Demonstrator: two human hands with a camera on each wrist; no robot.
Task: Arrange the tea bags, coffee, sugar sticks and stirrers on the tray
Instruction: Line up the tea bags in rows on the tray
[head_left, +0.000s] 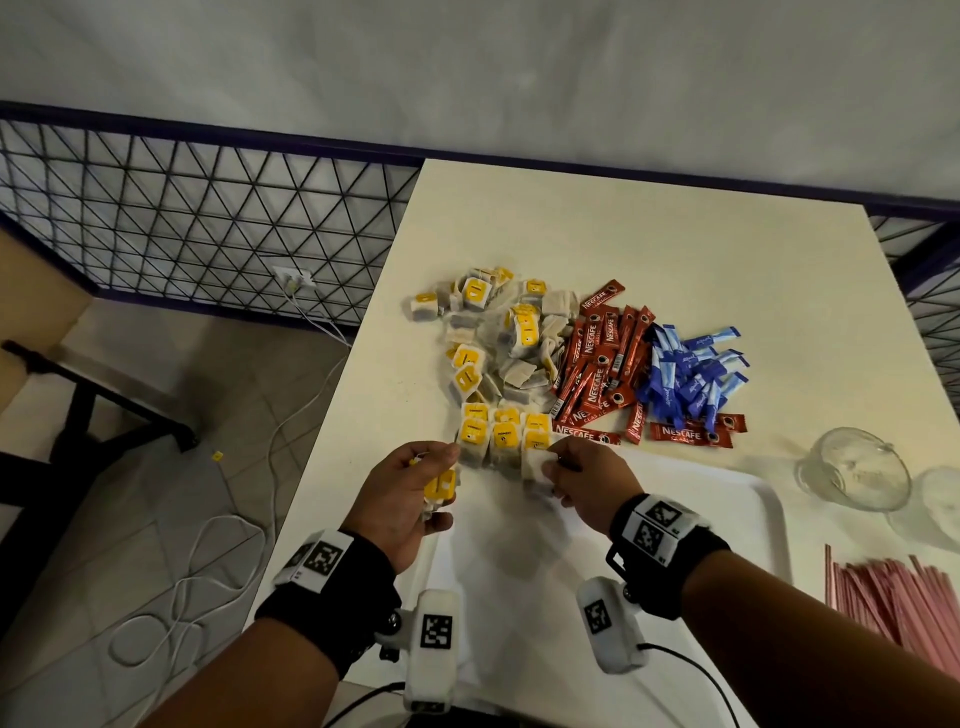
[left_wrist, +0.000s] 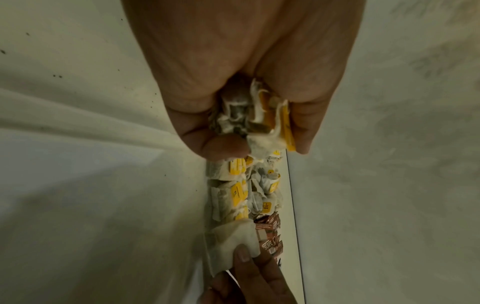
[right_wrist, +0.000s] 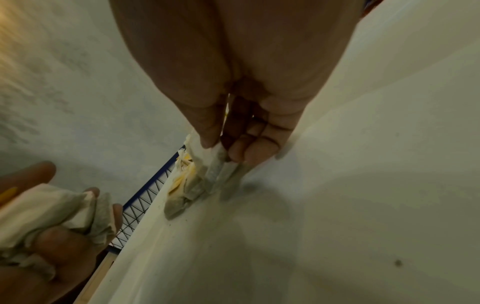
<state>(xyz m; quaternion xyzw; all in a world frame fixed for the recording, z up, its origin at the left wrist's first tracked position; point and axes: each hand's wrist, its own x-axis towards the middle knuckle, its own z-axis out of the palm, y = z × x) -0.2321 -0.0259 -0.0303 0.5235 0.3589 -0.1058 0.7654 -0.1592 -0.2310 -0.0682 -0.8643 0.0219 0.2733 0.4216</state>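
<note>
We've got tea bags in both hands. Left hand (head_left: 402, 493) is curled round a small bunch (head_left: 440, 486) of bags w/ yellow tags, held over the tray's left edge; wrist view shows the bunch (left_wrist: 259, 119) squeezed betw. thumb and fingers. Right hand (head_left: 587, 480) pinches one pale bag (head_left: 537, 465) at the tray's (head_left: 727, 499) far rim, thumb on one face, fingers on the other (right_wrist: 215, 162). Just beyond our hands, a neat row of bags (head_left: 501, 431) lies side by side at the far rim; we can't tell if they sit on the tray or the table.

Rest of the bags are a loose pile (head_left: 498, 332) on the table (head_left: 675, 249), further back. Right of it, touching, the red coffee sticks (head_left: 602, 374), then the blue sugar sticks (head_left: 691, 374). Pink stirrers (head_left: 893, 592) lie right of the tray, near edge. Two glass cups (head_left: 852, 467) stand by the tray's far right corner.
</note>
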